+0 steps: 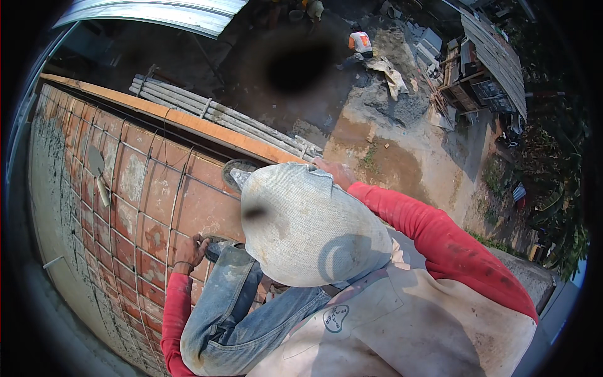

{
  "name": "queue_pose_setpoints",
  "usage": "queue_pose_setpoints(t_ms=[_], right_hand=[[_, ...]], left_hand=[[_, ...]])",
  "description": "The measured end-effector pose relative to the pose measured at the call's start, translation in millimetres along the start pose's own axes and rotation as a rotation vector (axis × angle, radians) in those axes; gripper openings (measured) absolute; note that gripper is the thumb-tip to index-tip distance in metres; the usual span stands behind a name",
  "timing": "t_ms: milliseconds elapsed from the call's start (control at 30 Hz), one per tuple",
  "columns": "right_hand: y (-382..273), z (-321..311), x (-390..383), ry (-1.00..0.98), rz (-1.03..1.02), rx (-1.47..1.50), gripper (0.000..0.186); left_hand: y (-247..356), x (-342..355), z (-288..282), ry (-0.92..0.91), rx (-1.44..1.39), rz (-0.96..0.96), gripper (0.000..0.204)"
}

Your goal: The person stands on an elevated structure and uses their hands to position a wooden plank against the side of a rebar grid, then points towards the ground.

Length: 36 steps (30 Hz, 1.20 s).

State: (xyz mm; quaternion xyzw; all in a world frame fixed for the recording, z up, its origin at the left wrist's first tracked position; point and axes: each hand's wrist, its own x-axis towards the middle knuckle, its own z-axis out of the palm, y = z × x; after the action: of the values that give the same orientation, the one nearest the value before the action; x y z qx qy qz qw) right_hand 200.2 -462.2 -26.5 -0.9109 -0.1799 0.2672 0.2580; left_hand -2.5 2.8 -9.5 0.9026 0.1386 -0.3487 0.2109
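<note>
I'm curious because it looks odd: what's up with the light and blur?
All in the head view: two blurry dark blots, perhaps lens dirt; sunlight glaring off the metal roof; shadow on the pale cloth; black surrounding the round picture.

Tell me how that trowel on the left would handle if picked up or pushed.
The trowel is probably stiff, since its grey blade looks like flat metal. The slim handle suggests it would be light to lift. Pushed sideways, it might snag on the thin bars around it.
</note>
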Motion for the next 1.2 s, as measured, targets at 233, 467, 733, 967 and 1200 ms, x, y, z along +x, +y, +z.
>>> queue_pose_setpoints(t_ms=[233, 467, 733, 967, 1200], right_hand=[[-2, -1, -1, 0.013, -0.011, 0.013, 0.064], [3, 2, 1, 0.037, -0.05, 0.009, 0.065], [0, -1, 0, 0.007, -0.022, -0.003, 0.066], [-7, -8, -2, -0.002, -0.019, -0.002, 0.065], [-1, -1, 0, 0.009, -0.029, 0.001, 0.064]], left_hand=[[4, -2, -3, 0.007, 0.013, -0.015, 0.038], [3, -1, -2, 0.005, 0.0, -0.024, 0.038], [-6, 2, 3, -0.006, -0.022, -0.012, 0.039], [7, -2, -6, 0.001, 0.014, -0.021, 0.039], [1, -1, -1, 0.016, 0.001, 0.005, 0.039]])
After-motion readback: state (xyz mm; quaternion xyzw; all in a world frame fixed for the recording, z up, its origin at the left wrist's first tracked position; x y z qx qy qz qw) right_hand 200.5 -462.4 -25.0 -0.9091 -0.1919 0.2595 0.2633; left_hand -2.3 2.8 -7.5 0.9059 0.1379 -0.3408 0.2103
